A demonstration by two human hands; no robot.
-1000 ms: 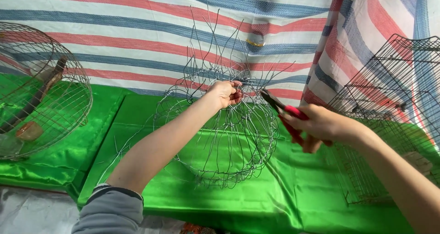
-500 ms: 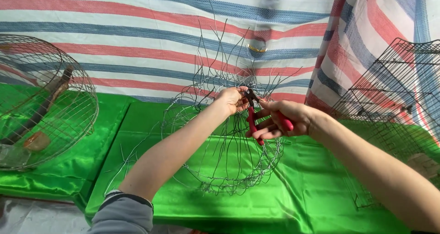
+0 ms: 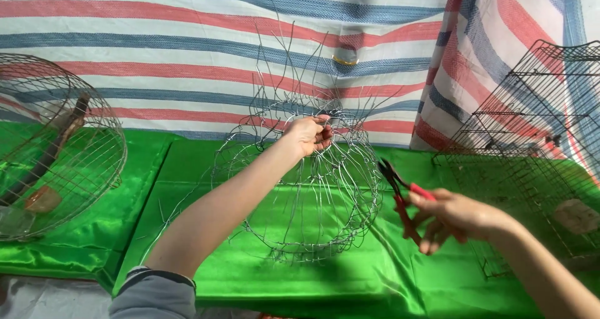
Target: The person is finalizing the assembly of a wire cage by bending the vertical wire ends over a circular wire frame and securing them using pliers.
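A round wire cage (image 3: pixel 56 147) is sitting far out to the left of the left hand's grip, on the green cloth (image 3: pixel 237 275) that is covering the desk. A brown stick is lying inside that cage.

The left hand (image 3: pixel 307 135) is reaching out with a long, nearly straight arm. Its fingers are closing around the top ring of the wire basket (image 3: pixel 306 187), which is standing in the middle of the green cloth, just below the grip. Loose wire ends (image 3: pixel 281 62) are poking up above the grip.

The wire basket is probably feeling light, because it is only thin wire with lots of gaps. It is looking springy and easy to bend, so squeezing hard could be pushing it out of shape. The cut ends are looking sharp and pokey. The thick top ring, where the left hand is holding, seems the safest place to take hold.

To the right of the basket, the right hand (image 3: pixel 459 219) is wrapping its grip around the red handles of the pliers (image 3: pixel 400 191). The pliers' tips are standing a little open, pointing up toward the basket but not touching it. The wrist is bending in from the right.

Further right, a square black wire cage (image 3: pixel 531 131) is standing beside the striped sheet (image 3: pixel 187 37).
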